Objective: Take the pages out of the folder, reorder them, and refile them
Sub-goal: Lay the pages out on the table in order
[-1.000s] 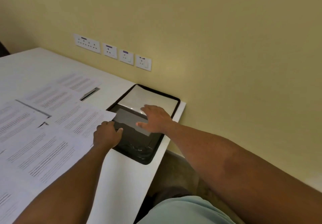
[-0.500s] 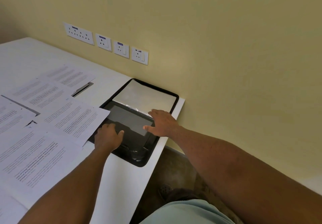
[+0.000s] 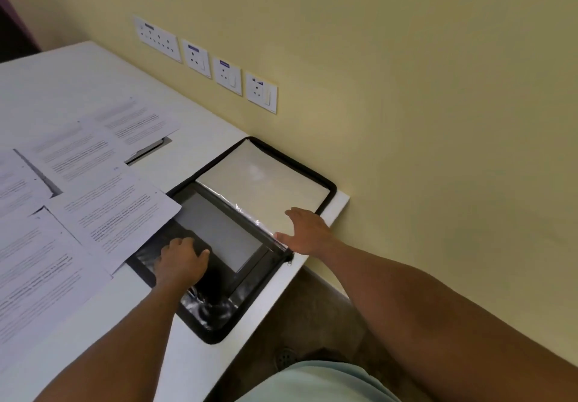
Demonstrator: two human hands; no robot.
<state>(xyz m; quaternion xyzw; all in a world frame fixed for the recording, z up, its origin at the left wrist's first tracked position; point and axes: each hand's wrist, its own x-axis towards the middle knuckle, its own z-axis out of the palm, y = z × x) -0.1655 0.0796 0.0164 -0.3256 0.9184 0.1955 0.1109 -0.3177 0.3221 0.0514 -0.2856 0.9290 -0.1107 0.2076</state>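
Note:
A black zip folder (image 3: 325, 182) lies open at the table's right end, against the wall. Its right half shows clear plastic sleeves (image 3: 266, 179) over pale backing; its left half is dark with a grey panel (image 3: 219, 229). My left hand (image 3: 183, 261) presses on the dark left half with its fingers curled under. My right hand (image 3: 308, 232) rests flat with spread fingers on the near edge of the sleeves, by the spine. Several printed pages (image 3: 119, 217) lie spread on the table left of the folder; the nearest one overlaps its left edge.
The white table (image 3: 194, 367) ends just right of the folder, with floor (image 3: 312, 314) and a drain below. Wall sockets (image 3: 219, 70) line the yellow wall behind. A narrow grey slot (image 3: 150, 151) sits in the tabletop near the far pages.
My right hand has slid right across the folder, from the grey panel to the sleeves' near edge. My left hand stays on the dark half.

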